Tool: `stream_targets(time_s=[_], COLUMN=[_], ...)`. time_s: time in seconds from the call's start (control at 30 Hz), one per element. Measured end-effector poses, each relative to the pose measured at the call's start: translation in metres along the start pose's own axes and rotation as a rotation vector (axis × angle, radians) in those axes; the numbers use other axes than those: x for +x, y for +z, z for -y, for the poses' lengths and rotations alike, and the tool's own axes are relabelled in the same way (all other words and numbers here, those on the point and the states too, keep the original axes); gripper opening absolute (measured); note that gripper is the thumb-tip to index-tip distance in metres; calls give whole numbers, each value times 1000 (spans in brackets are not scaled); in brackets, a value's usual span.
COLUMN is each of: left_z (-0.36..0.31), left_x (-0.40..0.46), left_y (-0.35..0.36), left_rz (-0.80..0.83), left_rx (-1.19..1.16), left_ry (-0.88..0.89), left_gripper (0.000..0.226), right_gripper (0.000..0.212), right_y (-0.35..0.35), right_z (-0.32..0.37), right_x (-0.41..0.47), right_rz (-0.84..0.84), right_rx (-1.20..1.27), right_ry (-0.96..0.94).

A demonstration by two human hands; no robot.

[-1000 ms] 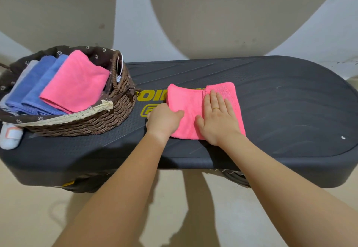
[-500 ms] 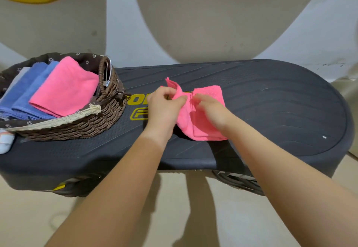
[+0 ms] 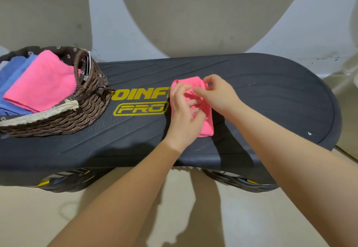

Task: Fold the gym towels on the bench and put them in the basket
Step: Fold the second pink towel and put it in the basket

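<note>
- In the middle of the dark worktop (image 3: 251, 91): a pink towel (image 3: 205, 122), bunched and partly folded.
- Left hand (image 3: 184, 109) on top of it, fingers curled into the cloth.
- Right hand (image 3: 219, 93) pinching its far edge.
- At the left end: a wicker basket (image 3: 87, 107) with folded pink towel (image 3: 42, 84) and blue towels (image 3: 11, 72) inside.

The dark grey ribbed plastic bench (image 3: 251, 95) carries yellow lettering on its top — the upper line reads "OINFI", its start hidden by the brown woven wicker basket (image 3: 87, 111) and its end by a hand. Below it, in a yellow rounded outline, stands "PRO" (image 3: 141, 108) — fully legible.
</note>
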State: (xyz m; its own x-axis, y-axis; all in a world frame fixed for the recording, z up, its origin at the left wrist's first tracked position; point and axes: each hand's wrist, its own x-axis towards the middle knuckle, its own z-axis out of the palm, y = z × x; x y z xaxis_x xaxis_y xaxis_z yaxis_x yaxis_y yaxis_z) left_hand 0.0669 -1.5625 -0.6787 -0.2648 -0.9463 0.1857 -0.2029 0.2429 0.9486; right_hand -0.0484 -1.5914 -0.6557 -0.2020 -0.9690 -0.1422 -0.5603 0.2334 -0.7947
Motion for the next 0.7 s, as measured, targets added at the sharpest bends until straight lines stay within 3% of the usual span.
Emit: stream_targets(time_s=[0.07,0.13,0.27,0.37,0.43,0.53,0.6,0.7], left_z=[-3,-2,5,9,8,7,9,12], left_x=[1,1,-3,-7,-5,7,14,18], left_y=[-2,-4,-7,-8,-10,-16,-18,-16], left_rz=[-98,-188,-244,-220,-222,58,270,380], left_rx=[-99,-69,328,632,719,924,1061,1085], left_ry=[-71,-97,-18,-49,-28,-35,-48,-125], left_gripper=[47,43,33,62,76,91,97,111], right_gripper=[62,56,41,28,34,39,39,29], right_y=[6,13,16,10,8,9,13,19], right_z=[3,3,1,-1,-5,-12,-15,-19], right_x=[0,-1,4,12,20,28,29,26], right_rz=[-12,-17,64,32,-33,-115,-140,-170], right_rx=[-63,-149,-407,-389,-234,13,-7,-121], right_ry=[-81,-164,-183,-195,-102,22,12,-98])
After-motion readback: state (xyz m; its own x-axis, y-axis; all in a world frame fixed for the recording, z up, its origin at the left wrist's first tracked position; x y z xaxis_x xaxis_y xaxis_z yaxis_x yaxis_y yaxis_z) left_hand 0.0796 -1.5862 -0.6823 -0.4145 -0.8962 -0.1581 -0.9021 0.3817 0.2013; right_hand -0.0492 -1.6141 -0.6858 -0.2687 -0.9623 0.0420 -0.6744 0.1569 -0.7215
